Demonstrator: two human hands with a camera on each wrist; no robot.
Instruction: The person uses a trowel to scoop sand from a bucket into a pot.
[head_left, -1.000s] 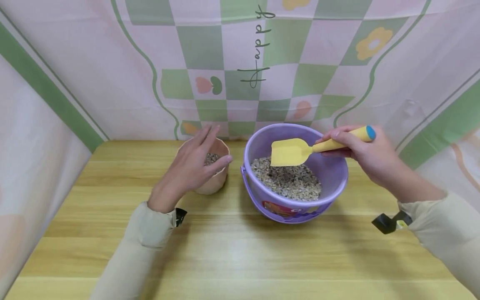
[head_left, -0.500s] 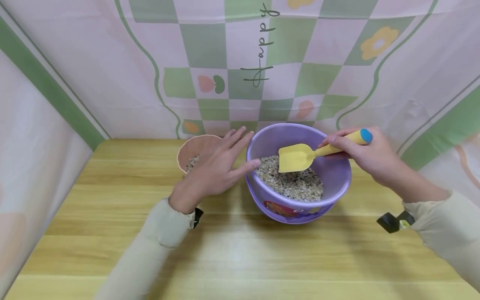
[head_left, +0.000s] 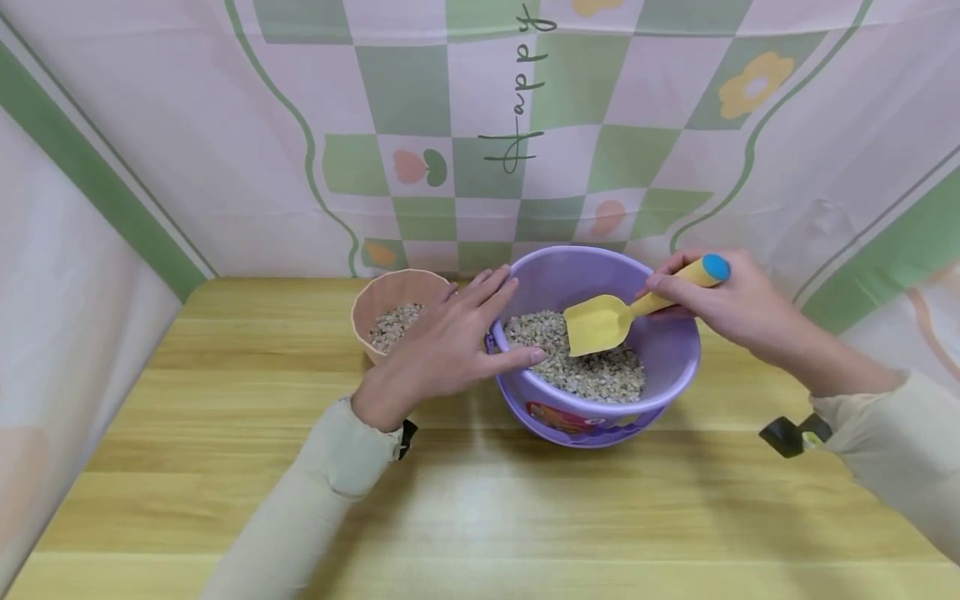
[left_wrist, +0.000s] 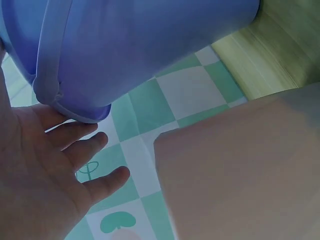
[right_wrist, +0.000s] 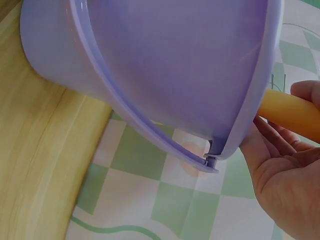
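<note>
A pale, wood-grained tabletop stands before a whitish, printed cloth backdrop, which bears a green-and-white checkerboard panel, a dark script word "Happy" turned sideways, a yellow flower with a white centre, and broad green stripes at both sides

Light, apparently from overhead, is brightening the wooden table before me, a pale glare spreading near its middle. My sleeves are throwing soft-edged shadows and broadening toward the frame's edges. My left-wrist view is running dimmer and bluish, the pot looking soft.
</note>
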